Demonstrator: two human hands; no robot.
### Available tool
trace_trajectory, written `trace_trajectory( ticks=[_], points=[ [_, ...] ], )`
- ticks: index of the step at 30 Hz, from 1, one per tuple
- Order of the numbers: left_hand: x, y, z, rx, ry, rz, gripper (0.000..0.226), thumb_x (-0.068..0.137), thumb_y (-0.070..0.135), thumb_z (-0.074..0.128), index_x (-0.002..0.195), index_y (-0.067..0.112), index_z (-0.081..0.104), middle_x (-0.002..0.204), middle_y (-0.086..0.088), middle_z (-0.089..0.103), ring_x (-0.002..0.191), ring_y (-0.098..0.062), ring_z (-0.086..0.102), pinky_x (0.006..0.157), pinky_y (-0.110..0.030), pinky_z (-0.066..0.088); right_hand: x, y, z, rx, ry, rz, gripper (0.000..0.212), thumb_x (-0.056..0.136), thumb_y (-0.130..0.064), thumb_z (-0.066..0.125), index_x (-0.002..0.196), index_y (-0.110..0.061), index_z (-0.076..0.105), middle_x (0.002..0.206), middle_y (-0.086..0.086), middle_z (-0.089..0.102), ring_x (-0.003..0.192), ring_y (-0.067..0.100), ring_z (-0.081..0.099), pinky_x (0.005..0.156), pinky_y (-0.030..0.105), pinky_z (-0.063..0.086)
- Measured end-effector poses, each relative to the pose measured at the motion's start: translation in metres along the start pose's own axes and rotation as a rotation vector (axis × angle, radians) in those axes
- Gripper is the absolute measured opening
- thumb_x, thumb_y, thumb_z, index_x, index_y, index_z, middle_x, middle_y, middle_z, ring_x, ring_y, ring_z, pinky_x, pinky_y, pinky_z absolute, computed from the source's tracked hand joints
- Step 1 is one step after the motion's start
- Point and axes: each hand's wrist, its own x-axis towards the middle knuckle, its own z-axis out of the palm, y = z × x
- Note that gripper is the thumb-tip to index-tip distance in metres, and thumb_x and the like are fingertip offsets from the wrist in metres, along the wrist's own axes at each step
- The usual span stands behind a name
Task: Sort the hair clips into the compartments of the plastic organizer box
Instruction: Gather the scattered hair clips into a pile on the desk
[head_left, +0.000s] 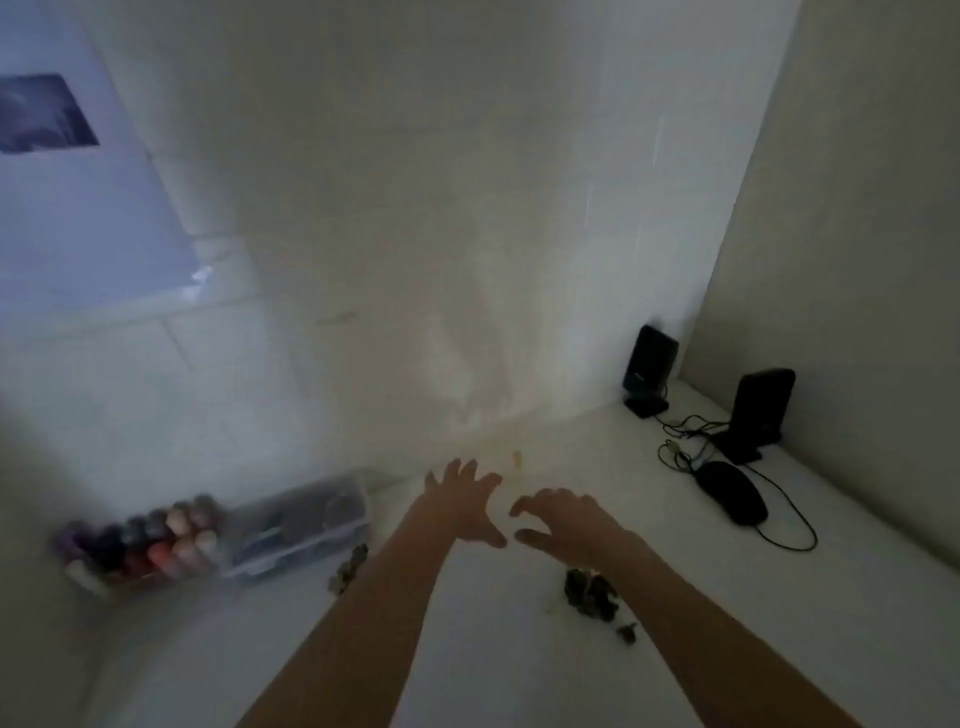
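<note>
I logged: left hand (464, 501) and right hand (563, 519) spread, empty, over bare table (519, 670); clips (589, 595) heaped below right wrist; box (301, 525) at left, by wall; mouse (730, 491) well right

Two hands show, the left hand (462, 506) and the right hand (563, 522). Two black speakers (649, 371) stand beside one black mouse (731, 492). One clear organizer box (306, 525) sits near three dark clip clumps (589, 592).

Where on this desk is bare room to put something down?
Bare patches: between the right hand and the mouse, and beyond both hands toward the wall. Crowded: the left, with the organizer box and bottles, and the clips under the right forearm.
</note>
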Motion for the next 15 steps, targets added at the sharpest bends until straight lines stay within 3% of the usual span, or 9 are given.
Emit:
trace_trajectory(
  ticks=[4,6,9,12,15],
  points=[
    [0.033,-0.007,0.034,0.093,0.017,0.077,0.111,0.073,0.068,0.061,0.150,0.034,-0.012,0.159,-0.004,-0.020,0.146,-0.028,-0.020,0.111,-0.062,-0.011,0.016,0.014,0.038,-0.196,0.218,-0.083,0.035,0.094,-0.051,0.031,0.121,-0.036,0.047,0.120,-0.001,0.056,0.111,0.023,0.049,0.092,0.041,0.029],
    [0.047,-0.007,0.049,0.110,0.010,0.115,0.110,0.075,0.065,0.062,0.148,0.035,-0.016,0.158,-0.003,-0.025,0.146,-0.029,-0.020,0.110,-0.063,-0.009,0.027,0.021,0.055,-0.248,0.367,-0.131,0.035,0.091,-0.048,0.025,0.108,-0.038,0.054,0.098,-0.004,0.063,0.093,0.023,0.056,0.079,0.040,0.031],
    [0.059,-0.009,0.062,0.168,0.117,0.141,0.107,0.077,0.062,0.061,0.148,0.036,-0.015,0.158,-0.004,-0.024,0.147,-0.028,-0.016,0.112,-0.061,-0.004,0.043,0.028,0.074,-0.338,0.610,-0.149,0.023,0.082,-0.045,0.037,0.083,-0.040,0.060,0.067,-0.009,0.059,0.063,0.017,0.055,0.062,0.033,0.032],
    [0.066,-0.012,0.067,0.195,0.199,0.178,0.104,0.078,0.059,0.062,0.149,0.035,-0.010,0.160,-0.003,-0.017,0.148,-0.022,-0.013,0.115,-0.057,-0.002,0.055,0.035,0.087,-0.362,0.759,-0.174,0.009,0.075,-0.042,0.054,0.075,-0.040,0.062,0.061,-0.009,0.058,0.059,0.017,0.053,0.058,0.035,0.037],
    [0.070,-0.013,0.070,0.223,0.248,0.185,0.106,0.079,0.058,0.062,0.150,0.029,-0.012,0.160,-0.006,-0.017,0.148,-0.022,-0.013,0.117,-0.054,-0.001,0.050,0.029,0.093,-0.283,0.777,-0.140,0.010,0.085,-0.040,0.055,0.086,-0.037,0.064,0.077,-0.004,0.063,0.076,0.023,0.054,0.073,0.040,0.031]
  ],
)
